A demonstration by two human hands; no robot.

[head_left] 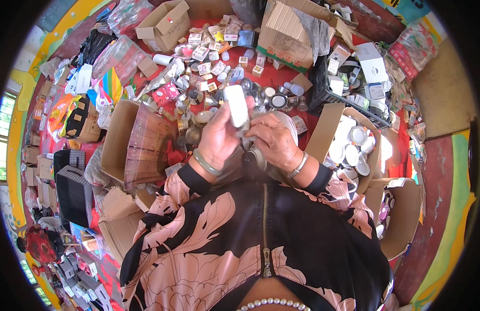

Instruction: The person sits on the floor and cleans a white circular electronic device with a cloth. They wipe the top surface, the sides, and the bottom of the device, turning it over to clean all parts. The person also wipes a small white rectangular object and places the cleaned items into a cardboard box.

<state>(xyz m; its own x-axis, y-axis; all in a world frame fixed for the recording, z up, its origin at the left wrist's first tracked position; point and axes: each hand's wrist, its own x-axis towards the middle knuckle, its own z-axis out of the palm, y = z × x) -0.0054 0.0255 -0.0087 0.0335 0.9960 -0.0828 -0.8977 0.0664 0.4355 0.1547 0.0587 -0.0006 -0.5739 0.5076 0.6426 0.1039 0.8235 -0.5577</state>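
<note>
My left hand [219, 139], with a pale bangle at its wrist, grips a glossy white block-shaped object [235, 106] held upright; glare hides its surface, so its kind cannot be told. Beside it, my right hand [275, 136] has its fingers bent and pinched together at the lower end of the white object. A small greyish bit shows at those fingertips, too blurred to name. Beyond both hands lie many jars, lids and little boxes on a red cloth [273, 78]. Right of my right hand stands an open carton [325, 132] holding round white-lidded jars [358, 136].
A black plastic crate [323, 101] with boxes and jars stands at the far right. Open cardboard boxes [118, 140] flank me at left, and another carton [406, 223] is at right. Two more cartons [164, 26] [286, 33] stand at the back. Another person [43, 243] is at lower left.
</note>
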